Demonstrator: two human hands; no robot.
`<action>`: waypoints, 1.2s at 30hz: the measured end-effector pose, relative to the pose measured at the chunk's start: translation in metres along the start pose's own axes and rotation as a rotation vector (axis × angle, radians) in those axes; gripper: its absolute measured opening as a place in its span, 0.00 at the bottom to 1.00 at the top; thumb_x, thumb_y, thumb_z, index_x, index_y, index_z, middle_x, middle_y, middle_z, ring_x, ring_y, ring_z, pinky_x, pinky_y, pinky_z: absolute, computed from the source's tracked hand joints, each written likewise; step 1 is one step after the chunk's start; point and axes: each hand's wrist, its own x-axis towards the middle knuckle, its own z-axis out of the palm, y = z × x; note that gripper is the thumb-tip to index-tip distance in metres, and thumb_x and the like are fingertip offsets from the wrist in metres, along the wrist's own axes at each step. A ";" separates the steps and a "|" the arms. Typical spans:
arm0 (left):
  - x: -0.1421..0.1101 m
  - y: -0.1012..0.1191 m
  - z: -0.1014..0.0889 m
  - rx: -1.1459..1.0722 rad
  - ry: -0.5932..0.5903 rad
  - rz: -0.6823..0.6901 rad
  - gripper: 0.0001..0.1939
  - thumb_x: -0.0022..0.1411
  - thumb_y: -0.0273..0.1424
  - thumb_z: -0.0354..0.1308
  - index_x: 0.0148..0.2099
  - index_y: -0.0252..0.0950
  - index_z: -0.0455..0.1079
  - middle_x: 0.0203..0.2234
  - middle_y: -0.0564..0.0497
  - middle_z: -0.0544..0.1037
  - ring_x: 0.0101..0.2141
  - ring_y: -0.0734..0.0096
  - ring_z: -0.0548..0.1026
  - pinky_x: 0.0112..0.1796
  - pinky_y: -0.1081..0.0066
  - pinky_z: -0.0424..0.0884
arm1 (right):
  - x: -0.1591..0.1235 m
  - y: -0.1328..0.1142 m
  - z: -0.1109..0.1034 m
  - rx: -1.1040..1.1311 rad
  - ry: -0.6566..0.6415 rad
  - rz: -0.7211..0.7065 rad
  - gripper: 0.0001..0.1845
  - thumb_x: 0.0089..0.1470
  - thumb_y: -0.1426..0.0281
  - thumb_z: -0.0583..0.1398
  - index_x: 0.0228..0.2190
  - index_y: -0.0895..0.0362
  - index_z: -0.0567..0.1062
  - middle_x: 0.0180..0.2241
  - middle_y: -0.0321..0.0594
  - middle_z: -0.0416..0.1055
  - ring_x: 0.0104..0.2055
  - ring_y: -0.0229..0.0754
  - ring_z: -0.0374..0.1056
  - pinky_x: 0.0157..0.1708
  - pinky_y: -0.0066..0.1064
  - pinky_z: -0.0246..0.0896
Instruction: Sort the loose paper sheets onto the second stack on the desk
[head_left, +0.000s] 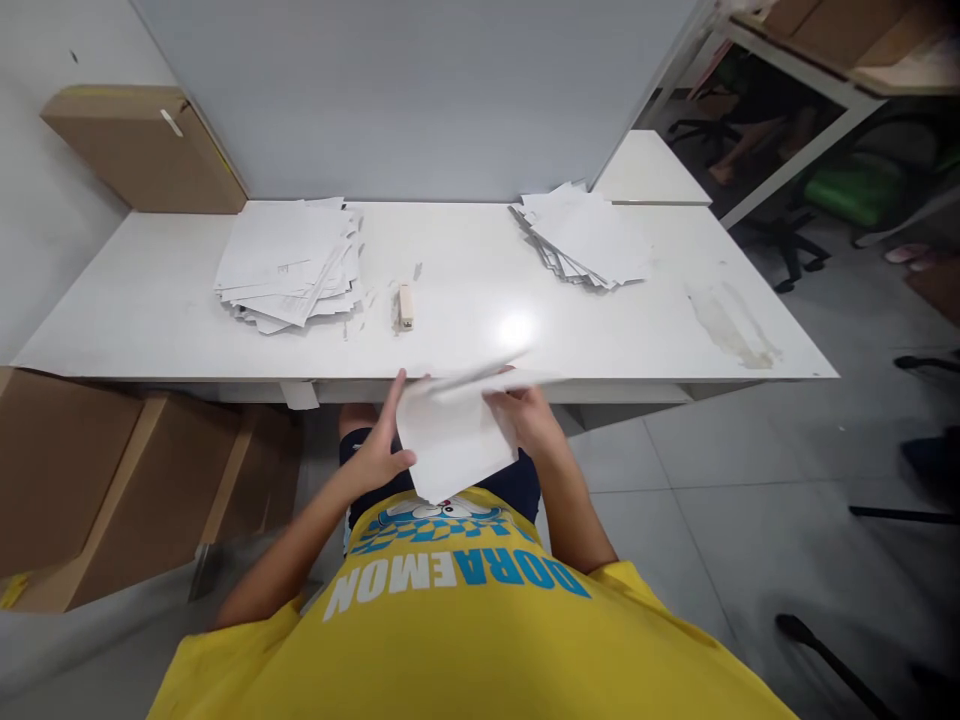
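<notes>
White paper [454,445] is held in front of my body at the table's near edge, its upper part blurred by motion. My right hand [529,420] pinches it along its right side, with the fingertips partly hidden. Against the left edge of the paper lies my left hand [379,450], its thumb and fingers spread apart. A fingertip shows behind the paper's top left. How many sheets there are, I cannot tell. Beyond the paper, a small beige block-shaped object [406,306] with a dark end lies on the white table [450,250].
A messy stack of printed papers [289,260] lies at the table's left, another paper stack [589,235] at the right. A cardboard box [150,150] stands at the back left; further cardboard boxes [157,480] are below left. A grey panel [420,100] rises behind. Chairs and a person's legs are at far right.
</notes>
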 end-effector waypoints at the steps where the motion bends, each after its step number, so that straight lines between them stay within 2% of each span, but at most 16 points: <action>1: -0.001 -0.004 0.012 -0.076 0.036 -0.100 0.56 0.49 0.62 0.62 0.71 0.39 0.49 0.65 0.34 0.62 0.64 0.40 0.61 0.61 0.47 0.61 | -0.001 0.006 0.003 0.045 0.002 0.031 0.18 0.47 0.61 0.64 0.41 0.52 0.73 0.38 0.38 0.77 0.40 0.46 0.73 0.42 0.37 0.69; 3: 0.001 -0.007 0.031 -0.215 0.135 -0.270 0.47 0.52 0.58 0.63 0.65 0.37 0.59 0.59 0.35 0.71 0.59 0.42 0.69 0.56 0.50 0.68 | -0.005 0.016 0.007 0.087 0.018 0.060 0.20 0.47 0.62 0.66 0.43 0.52 0.73 0.44 0.40 0.77 0.45 0.48 0.73 0.45 0.38 0.69; 5: 0.006 -0.007 0.039 -0.346 0.170 -0.356 0.42 0.51 0.55 0.66 0.61 0.37 0.65 0.54 0.38 0.75 0.54 0.44 0.74 0.52 0.52 0.73 | -0.010 0.022 0.006 0.059 0.042 0.041 0.22 0.48 0.61 0.66 0.45 0.52 0.72 0.49 0.42 0.76 0.50 0.49 0.72 0.48 0.39 0.69; 8: 0.016 -0.004 0.037 -0.462 0.101 -0.362 0.41 0.46 0.52 0.70 0.57 0.36 0.69 0.49 0.39 0.79 0.48 0.45 0.78 0.47 0.55 0.77 | -0.015 0.023 -0.001 0.009 0.049 -0.038 0.28 0.48 0.60 0.66 0.50 0.51 0.69 0.55 0.44 0.72 0.55 0.49 0.69 0.52 0.42 0.68; 10: 0.022 -0.003 0.033 -0.492 0.096 -0.356 0.41 0.45 0.53 0.71 0.56 0.36 0.70 0.46 0.39 0.81 0.45 0.46 0.80 0.44 0.56 0.78 | -0.016 0.020 -0.007 -0.009 0.026 -0.086 0.30 0.48 0.59 0.66 0.52 0.51 0.68 0.56 0.45 0.71 0.57 0.49 0.68 0.55 0.42 0.66; 14: 0.030 -0.003 0.033 -0.502 0.192 -0.340 0.40 0.48 0.56 0.67 0.57 0.36 0.71 0.47 0.40 0.80 0.48 0.47 0.79 0.47 0.56 0.77 | -0.016 0.013 -0.012 -0.045 -0.056 -0.111 0.35 0.50 0.58 0.66 0.58 0.51 0.64 0.61 0.46 0.66 0.61 0.49 0.64 0.58 0.43 0.63; 19: 0.034 -0.007 0.041 -0.465 0.337 -0.296 0.38 0.51 0.57 0.64 0.56 0.36 0.71 0.47 0.41 0.80 0.52 0.49 0.76 0.53 0.56 0.73 | -0.015 0.011 -0.003 -0.023 -0.066 -0.099 0.38 0.50 0.59 0.66 0.60 0.51 0.62 0.63 0.47 0.63 0.64 0.50 0.61 0.61 0.44 0.60; 23: 0.036 -0.011 0.037 -0.451 0.415 -0.338 0.37 0.49 0.57 0.65 0.51 0.35 0.73 0.43 0.41 0.82 0.48 0.49 0.79 0.50 0.56 0.75 | -0.011 0.011 0.001 -0.001 -0.070 -0.067 0.33 0.54 0.56 0.63 0.59 0.50 0.65 0.61 0.44 0.66 0.61 0.48 0.64 0.59 0.42 0.63; 27: 0.042 -0.011 0.015 -0.397 0.289 -0.453 0.34 0.44 0.56 0.69 0.44 0.33 0.75 0.38 0.41 0.83 0.41 0.51 0.81 0.43 0.60 0.77 | -0.006 0.017 -0.003 0.128 -0.093 0.109 0.26 0.50 0.56 0.66 0.50 0.50 0.74 0.49 0.40 0.77 0.46 0.46 0.75 0.47 0.37 0.71; 29: 0.048 -0.010 -0.001 -0.324 0.205 -0.518 0.33 0.46 0.56 0.68 0.42 0.32 0.76 0.35 0.42 0.83 0.37 0.53 0.81 0.39 0.62 0.77 | -0.006 0.024 -0.004 0.164 -0.115 0.203 0.21 0.44 0.58 0.70 0.41 0.54 0.79 0.39 0.39 0.80 0.37 0.44 0.75 0.39 0.34 0.71; 32: 0.060 -0.008 -0.025 -0.211 0.114 -0.615 0.30 0.48 0.56 0.67 0.39 0.33 0.76 0.29 0.44 0.82 0.29 0.59 0.80 0.31 0.66 0.75 | -0.005 0.035 0.002 0.199 -0.167 0.295 0.18 0.37 0.58 0.73 0.28 0.57 0.80 0.28 0.39 0.79 0.29 0.42 0.73 0.31 0.32 0.69; 34: 0.071 -0.004 -0.037 -0.158 0.027 -0.608 0.28 0.50 0.55 0.66 0.37 0.32 0.76 0.29 0.45 0.81 0.27 0.61 0.79 0.28 0.68 0.74 | -0.002 0.041 0.008 0.211 -0.241 0.343 0.19 0.35 0.57 0.73 0.25 0.58 0.79 0.24 0.39 0.77 0.25 0.40 0.70 0.27 0.31 0.67; 36: 0.085 0.003 -0.046 -0.107 -0.054 -0.529 0.26 0.53 0.53 0.65 0.36 0.32 0.77 0.31 0.45 0.82 0.29 0.62 0.79 0.28 0.69 0.73 | 0.002 0.045 0.014 0.191 -0.300 0.378 0.20 0.35 0.56 0.73 0.25 0.59 0.79 0.21 0.38 0.75 0.21 0.38 0.67 0.23 0.31 0.65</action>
